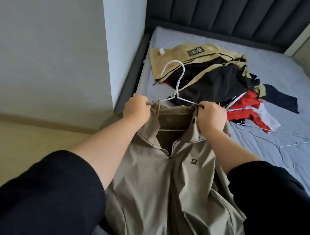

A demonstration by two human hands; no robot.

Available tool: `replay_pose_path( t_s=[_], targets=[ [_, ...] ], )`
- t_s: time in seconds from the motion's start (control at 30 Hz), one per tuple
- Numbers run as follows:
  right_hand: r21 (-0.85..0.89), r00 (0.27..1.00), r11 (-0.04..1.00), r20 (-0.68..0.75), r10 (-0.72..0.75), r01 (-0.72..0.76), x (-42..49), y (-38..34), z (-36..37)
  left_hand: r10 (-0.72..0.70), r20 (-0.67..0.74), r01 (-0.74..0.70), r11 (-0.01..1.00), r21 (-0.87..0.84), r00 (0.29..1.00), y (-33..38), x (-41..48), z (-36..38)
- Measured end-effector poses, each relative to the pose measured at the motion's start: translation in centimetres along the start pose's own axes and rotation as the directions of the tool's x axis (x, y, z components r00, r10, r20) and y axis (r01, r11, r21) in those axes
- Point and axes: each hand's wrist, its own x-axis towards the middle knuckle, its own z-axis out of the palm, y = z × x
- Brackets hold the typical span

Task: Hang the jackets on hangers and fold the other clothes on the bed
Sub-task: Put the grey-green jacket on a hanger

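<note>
A taupe zip-neck jacket point(165, 184) hangs in front of me on a white wire hanger point(175, 85), whose hook sticks up above the collar. My left hand point(137, 107) grips the jacket's left shoulder at the hanger's end. On the other shoulder, my right hand point(211, 115) grips the fabric over the hanger's right end. The hanger's lower bar shows inside the open collar. Behind it on the bed lies a pile of clothes: a tan jacket point(176, 57), black garments point(221, 80) and a red and white garment point(250, 110).
Two spare white hangers point(286, 144) lie on the blue-grey bed sheet point(294, 77) to the right. A dark padded headboard point(225, 13) stands behind the bed. A white wall point(44, 42) and pale floor point(17, 142) are to the left.
</note>
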Motion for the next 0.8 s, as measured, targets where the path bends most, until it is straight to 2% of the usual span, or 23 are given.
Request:
replay_pose_path(
  t_s=[0.07,0.13,0.2,0.27,0.33,0.4,0.47,0.63,0.7,0.8],
  targets=[
    [0.177,0.994,0.979,0.071,0.085,-0.097,0.4,0.0,1.6,-0.002,0.137,0.029,0.980,-0.196,0.991,-0.7,0.8,1.8],
    [0.290,0.983,0.945,0.146,0.110,-0.149,0.1,0.0,3.2,0.012,0.270,0.090,0.928,-0.361,0.963,-1.4,0.6,3.8],
    [0.316,0.984,0.940,0.157,0.084,-0.130,-1.1,0.2,4.9,-0.007,0.276,0.119,0.912,-0.392,0.961,-2.4,-0.4,6.0],
    [0.336,0.977,0.933,0.201,0.066,-0.132,-3.4,0.4,6.7,-0.008,0.172,0.066,0.940,-0.335,0.985,-3.6,-2.0,8.3],
    [0.347,0.941,0.918,0.329,0.075,-0.194,-5.9,0.8,8.4,-0.026,0.101,0.054,0.956,-0.287,0.995,-4.7,-3.9,10.5],
    [0.354,0.881,0.902,0.469,0.059,-0.249,-8.0,1.4,9.8,-0.043,0.184,0.084,0.972,-0.221,0.982,-5.3,-5.8,12.4],
    [0.350,0.821,0.898,0.570,0.022,-0.267,-9.1,2.0,10.6,0.002,0.314,0.023,0.997,-0.078,0.949,-5.6,-7.4,14.4],
    [0.343,0.704,0.909,0.705,-0.084,-0.235,-9.5,2.7,10.8,-0.047,0.510,-0.077,0.973,0.219,0.859,-5.4,-9.7,17.6],
    [0.354,0.694,0.908,0.712,-0.107,-0.224,-9.4,2.6,11.0,-0.106,0.519,-0.058,0.955,0.291,0.848,-5.0,-10.1,18.5],
    [0.332,0.730,0.924,0.677,-0.094,-0.188,-9.5,2.0,11.8,-0.172,0.497,-0.008,0.941,0.339,0.850,-4.5,-10.3,19.4]
  ],
)
